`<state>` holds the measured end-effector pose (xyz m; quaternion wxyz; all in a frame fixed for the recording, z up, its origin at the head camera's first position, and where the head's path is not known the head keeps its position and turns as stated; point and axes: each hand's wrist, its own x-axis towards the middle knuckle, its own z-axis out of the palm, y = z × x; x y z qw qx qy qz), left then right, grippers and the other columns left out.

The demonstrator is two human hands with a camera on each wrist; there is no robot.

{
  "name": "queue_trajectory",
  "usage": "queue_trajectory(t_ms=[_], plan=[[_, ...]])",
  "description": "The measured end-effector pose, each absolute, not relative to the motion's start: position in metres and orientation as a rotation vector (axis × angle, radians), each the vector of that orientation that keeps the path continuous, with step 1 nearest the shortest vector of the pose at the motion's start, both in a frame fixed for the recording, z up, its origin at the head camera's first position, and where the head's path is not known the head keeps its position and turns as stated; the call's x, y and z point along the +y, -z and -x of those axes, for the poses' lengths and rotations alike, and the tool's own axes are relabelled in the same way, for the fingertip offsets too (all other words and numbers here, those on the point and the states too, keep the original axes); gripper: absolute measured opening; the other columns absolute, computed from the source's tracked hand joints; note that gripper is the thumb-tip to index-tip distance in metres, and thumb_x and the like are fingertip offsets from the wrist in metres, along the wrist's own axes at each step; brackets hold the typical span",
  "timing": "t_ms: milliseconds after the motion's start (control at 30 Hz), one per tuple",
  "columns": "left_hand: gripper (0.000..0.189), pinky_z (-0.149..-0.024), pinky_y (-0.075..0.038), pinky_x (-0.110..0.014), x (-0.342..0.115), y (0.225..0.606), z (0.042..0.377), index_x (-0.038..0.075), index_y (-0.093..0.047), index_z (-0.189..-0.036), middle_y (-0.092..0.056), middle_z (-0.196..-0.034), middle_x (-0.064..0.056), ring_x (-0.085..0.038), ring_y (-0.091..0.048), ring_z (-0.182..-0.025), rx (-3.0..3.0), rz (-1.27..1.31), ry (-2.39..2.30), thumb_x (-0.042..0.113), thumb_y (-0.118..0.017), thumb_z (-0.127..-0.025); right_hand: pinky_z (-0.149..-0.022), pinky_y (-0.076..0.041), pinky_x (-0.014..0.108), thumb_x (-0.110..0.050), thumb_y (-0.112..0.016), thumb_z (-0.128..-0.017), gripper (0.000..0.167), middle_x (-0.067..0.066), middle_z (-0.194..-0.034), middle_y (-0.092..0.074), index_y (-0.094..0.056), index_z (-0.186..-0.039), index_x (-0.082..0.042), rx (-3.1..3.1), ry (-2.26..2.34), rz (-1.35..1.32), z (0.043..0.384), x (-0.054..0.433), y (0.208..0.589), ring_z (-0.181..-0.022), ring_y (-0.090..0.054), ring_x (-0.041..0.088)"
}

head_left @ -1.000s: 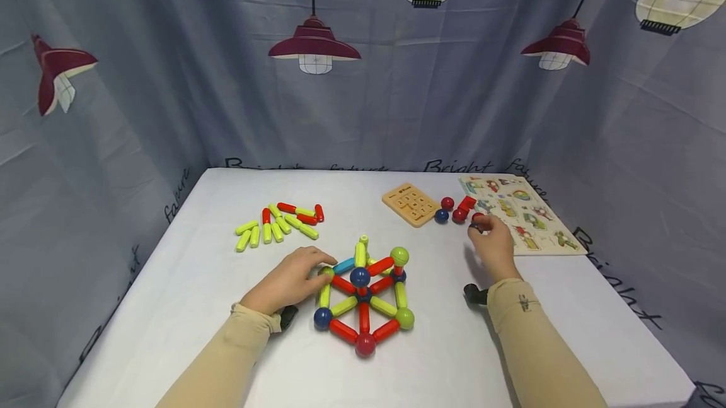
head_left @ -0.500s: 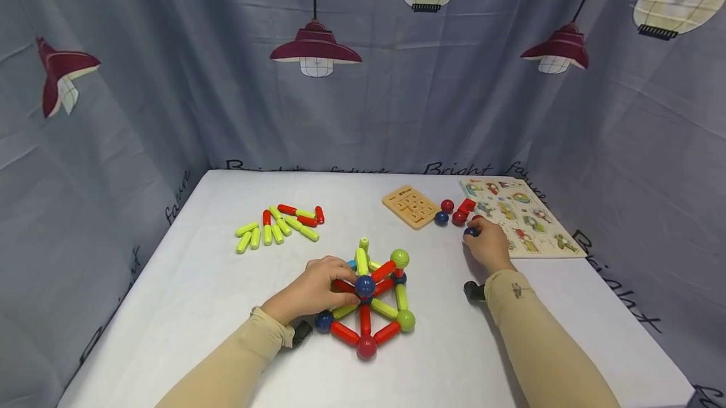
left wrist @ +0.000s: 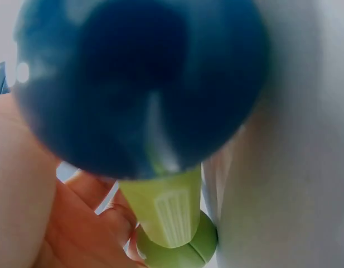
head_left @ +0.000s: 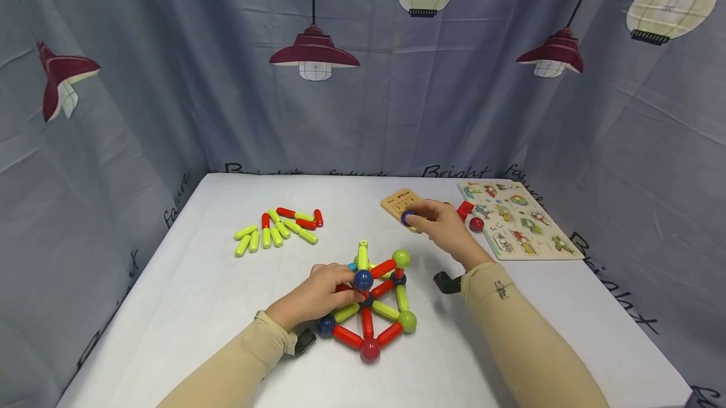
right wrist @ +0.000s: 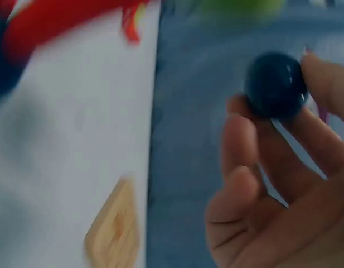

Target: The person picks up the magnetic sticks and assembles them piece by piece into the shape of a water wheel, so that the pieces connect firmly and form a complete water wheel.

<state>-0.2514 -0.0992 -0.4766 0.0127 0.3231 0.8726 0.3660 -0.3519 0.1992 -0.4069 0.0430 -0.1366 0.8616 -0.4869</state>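
Observation:
A magnetic stick-and-ball structure (head_left: 367, 320) of red and yellow-green rods and coloured balls stands on the table. My left hand (head_left: 317, 297) reaches over its left side, with fingers and thumb gripping it at its centre, right by the raised blue ball (head_left: 363, 280). In the left wrist view, a large blue ball (left wrist: 144, 84) and a yellow-green rod (left wrist: 166, 209) hide part of that hand. Between thumb and fingers, my right hand (head_left: 445, 228) pinches a loose blue ball (right wrist: 276, 85). It is above the table, over the wooden number board (head_left: 399, 202) in the head view.
Several loose red and yellow-green magnetic rods (head_left: 276, 237) lie at the back left. Right of the right hand are a red ball (head_left: 476, 224) and red pieces (head_left: 465, 209), beside a picture puzzle board (head_left: 522, 222). Grey curtains (head_left: 363, 124) surround the white table (head_left: 187, 307).
My right hand has picked up the blue ball from near the puzzle board and carried it left. The left hand has moved right, from the structure's left corner to its centre.

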Motion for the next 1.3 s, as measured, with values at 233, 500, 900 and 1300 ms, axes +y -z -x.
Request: queue_trajectory(t_ms=[233, 500, 900, 1300], plan=[[0.004, -0.094, -0.033, -0.043, -0.101, 0.478, 0.253, 0.03, -0.075, -0.1, -0.065, -0.091, 0.023, -0.007, -0.057, -0.101, 2.713, -1.028, -1.136, 0.031, -0.072, -0.097, -0.1, -0.055, 0.046, -0.037, -0.072, -0.097, 0.039, 0.001, -0.12, -0.072, -0.07, -0.13, -0.016, 2.527, 1.255, 0.694, 0.336, 0.14, 0.381, -0.112, -0.067, 0.022], [0.005, -0.096, -0.034, -0.044, -0.098, 0.477, 0.255, 0.031, -0.075, -0.102, -0.066, -0.092, 0.023, -0.008, -0.058, -0.104, 2.714, -1.03, -1.11, 0.031, -0.071, -0.098, -0.094, -0.056, 0.042, -0.034, -0.071, -0.098, 0.03, -0.001, -0.11, -0.073, -0.073, -0.124, -0.019, 2.571, 1.068, 0.683, 0.331, 0.124, 0.386, -0.102, -0.067, 0.018], [0.018, -0.101, -0.036, -0.046, -0.103, 0.478, 0.254, 0.028, -0.074, -0.109, -0.069, -0.102, 0.017, -0.011, -0.061, -0.106, 2.749, -0.982, -1.109, 0.039, -0.075, -0.095, -0.076, -0.051, 0.036, -0.025, -0.045, -0.107, 0.031, 0.007, -0.115, -0.069, -0.065, -0.129, -0.016, 2.548, 1.29, 0.432, 0.325, 0.154, 0.393, -0.094, -0.066, 0.023], [0.011, -0.075, -0.053, -0.03, -0.134, 0.469, 0.26, 0.022, -0.074, -0.106, -0.066, -0.099, 0.008, -0.012, -0.061, -0.088, 2.89, -0.48, -1.121, 0.023, -0.076, -0.095, -0.066, -0.042, 0.034, -0.033, -0.087, -0.077, 0.033, -0.001, -0.077, -0.061, -0.062, -0.086, -0.014, 2.405, 0.643, 0.587, 0.277, 0.195, 0.431, -0.075, -0.057, 0.018]])
